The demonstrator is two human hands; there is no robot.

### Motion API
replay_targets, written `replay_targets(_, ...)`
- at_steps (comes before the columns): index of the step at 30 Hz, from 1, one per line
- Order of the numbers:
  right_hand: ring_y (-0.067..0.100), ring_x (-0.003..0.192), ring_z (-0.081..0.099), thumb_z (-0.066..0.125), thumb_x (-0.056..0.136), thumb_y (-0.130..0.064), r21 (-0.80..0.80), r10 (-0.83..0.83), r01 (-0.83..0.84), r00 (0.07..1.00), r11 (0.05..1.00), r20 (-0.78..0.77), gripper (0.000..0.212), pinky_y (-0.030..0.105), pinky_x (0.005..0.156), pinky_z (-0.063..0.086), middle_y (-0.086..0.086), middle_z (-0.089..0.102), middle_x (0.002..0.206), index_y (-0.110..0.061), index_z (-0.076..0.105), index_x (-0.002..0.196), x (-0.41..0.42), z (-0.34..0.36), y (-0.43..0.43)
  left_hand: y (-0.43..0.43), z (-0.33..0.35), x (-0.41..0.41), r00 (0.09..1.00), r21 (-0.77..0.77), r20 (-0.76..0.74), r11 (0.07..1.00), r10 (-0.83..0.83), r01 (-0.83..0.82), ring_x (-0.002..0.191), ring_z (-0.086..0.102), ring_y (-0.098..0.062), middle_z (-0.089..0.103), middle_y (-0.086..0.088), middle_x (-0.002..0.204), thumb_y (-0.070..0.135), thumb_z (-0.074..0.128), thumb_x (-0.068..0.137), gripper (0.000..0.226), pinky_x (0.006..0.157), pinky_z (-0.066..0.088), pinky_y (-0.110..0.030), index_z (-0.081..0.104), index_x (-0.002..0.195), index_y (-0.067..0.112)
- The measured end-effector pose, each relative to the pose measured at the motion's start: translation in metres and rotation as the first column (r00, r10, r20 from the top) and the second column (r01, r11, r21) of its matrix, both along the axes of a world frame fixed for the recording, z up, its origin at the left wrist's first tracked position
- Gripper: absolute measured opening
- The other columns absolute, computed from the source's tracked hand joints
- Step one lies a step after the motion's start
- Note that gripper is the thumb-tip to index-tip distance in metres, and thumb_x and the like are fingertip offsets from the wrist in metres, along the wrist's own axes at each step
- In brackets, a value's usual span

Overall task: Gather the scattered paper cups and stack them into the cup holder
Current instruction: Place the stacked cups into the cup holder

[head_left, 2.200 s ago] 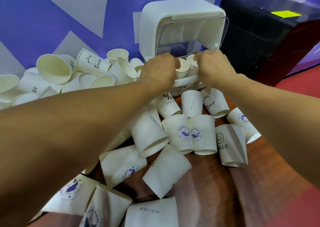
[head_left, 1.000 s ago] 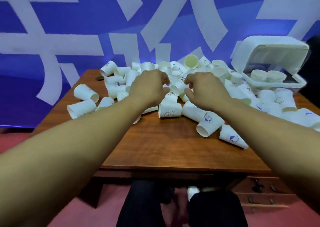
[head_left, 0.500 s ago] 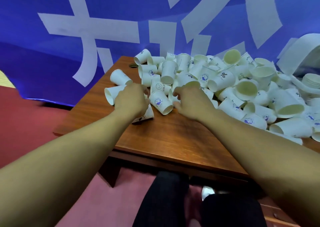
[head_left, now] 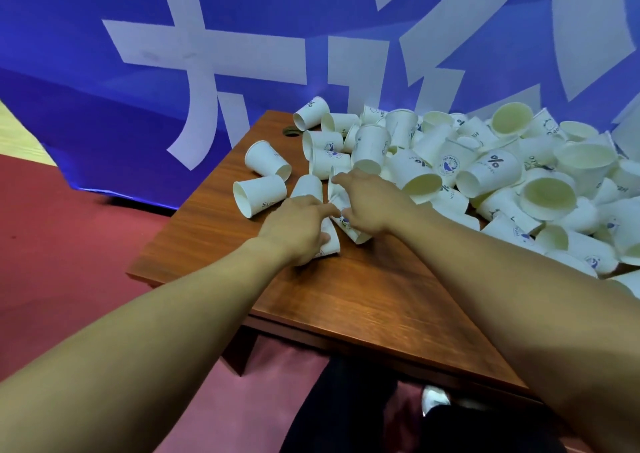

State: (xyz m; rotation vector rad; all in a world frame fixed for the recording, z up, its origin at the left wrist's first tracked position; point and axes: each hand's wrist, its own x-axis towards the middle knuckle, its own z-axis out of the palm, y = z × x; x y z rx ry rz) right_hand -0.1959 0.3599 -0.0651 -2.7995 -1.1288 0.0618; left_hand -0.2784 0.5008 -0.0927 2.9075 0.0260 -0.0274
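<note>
A big heap of white paper cups (head_left: 485,172) covers the back and right of the wooden table (head_left: 346,297). At its left edge my left hand (head_left: 298,224) grips a cup lying on its side (head_left: 329,241). Right beside it my right hand (head_left: 367,203) curls round another printed cup (head_left: 351,229), with its forefinger stretched toward the heap. Both held cups are mostly hidden by my fingers. The cup holder is out of view, except perhaps a white sliver (head_left: 628,134) at the right edge.
Two loose cups (head_left: 259,194) lie on their sides left of my hands, near the table's left edge. A blue banner with white characters (head_left: 207,72) hangs behind. Red floor (head_left: 69,245) lies to the left, and dark trouser legs and a shoe (head_left: 433,397) show under the table.
My view swung left from the cup holder to the table's left end. Both hands left the holder, crossed the heap and closed round two cups at its left edge.
</note>
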Motion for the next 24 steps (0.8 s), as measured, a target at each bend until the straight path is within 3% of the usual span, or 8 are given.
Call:
replay_targets(3,0.029,0.125,0.048,0.057,0.091,-0.027,-0.059,0.01,-0.013,0.999,0.998,-0.043,0.059,0.038,0.09,0.042,0.008,0.044,0.139,-0.021,0.035,0.145,0.006,-0.006,0.005,0.0,-0.004,0.004,0.999,-0.007,-0.033,1.0,0.002,-0.002,0.118,0.048,-0.022,0.051,0.001,0.131,0.035,0.062,0.09,0.036,0.092,0.048,-0.044,0.057,0.125,0.034)
replay_targets(10,0.029,0.115,0.052,0.061,0.087,-0.026,-0.115,-0.027,0.02,0.998,0.993,-0.053,0.049,0.036,0.085,0.043,0.009,0.044,0.128,-0.018,0.049,0.134,0.013,-0.016,0.006,-0.002,0.008,0.007,1.0,0.007,-0.023,1.0,0.002,-0.002,0.097,0.059,-0.023,0.064,-0.003,0.11,0.035,0.065,0.088,0.033,0.073,0.049,-0.035,0.06,0.12,0.03)
replay_targets(16,0.027,0.11,0.054,0.063,0.086,-0.029,-0.106,-0.015,0.01,0.999,0.994,-0.048,0.045,0.033,0.077,0.04,0.009,0.053,0.121,-0.016,0.05,0.127,0.01,-0.017,0.0,-0.003,0.014,0.004,1.0,0.027,-0.017,1.0,0.012,-0.012,0.098,0.06,-0.023,0.065,-0.004,0.108,0.035,0.066,0.089,0.029,0.075,0.051,-0.035,0.061,0.117,0.027)
replay_targets(20,0.027,0.095,0.059,0.061,0.086,-0.027,-0.087,-0.036,0.031,0.998,0.996,-0.053,0.021,0.034,0.071,0.048,0.009,0.064,0.103,-0.014,0.059,0.102,0.004,-0.008,-0.003,0.0,0.022,0.004,0.999,0.048,-0.045,0.999,0.013,-0.011,0.087,0.058,-0.021,0.061,0.0,0.091,0.039,0.067,0.088,0.013,0.065,0.045,-0.031,0.06,0.092,0.029)
replay_targets(24,0.026,0.092,0.058,0.061,0.087,-0.031,-0.042,-0.019,0.017,0.999,0.999,-0.049,0.014,0.031,0.066,0.04,0.009,0.062,0.1,-0.018,0.057,0.092,-0.005,0.007,-0.011,-0.002,0.042,0.004,0.999,0.063,-0.01,0.997,-0.039,0.039,0.087,0.054,-0.02,0.057,0.003,0.082,0.041,0.068,0.087,0.014,0.064,0.038,-0.031,0.063,0.081,0.029)
